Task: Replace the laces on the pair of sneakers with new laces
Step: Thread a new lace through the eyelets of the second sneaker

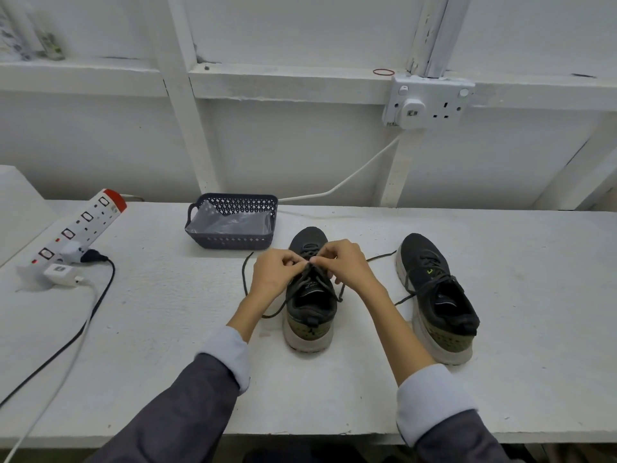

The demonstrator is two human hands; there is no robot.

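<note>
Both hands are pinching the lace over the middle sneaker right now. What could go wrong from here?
1. The left hand and right hand both pinch the lace; nothing steadies the sneaker, so a hard pull may tip or slide it.
2. Its loose end loops on the table beside the left wrist and could snag.
3. The other sneaker has a slack lace close by that might tangle.

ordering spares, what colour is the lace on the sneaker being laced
Dark grey, nearly black; the lace shows best in the head view.
</note>
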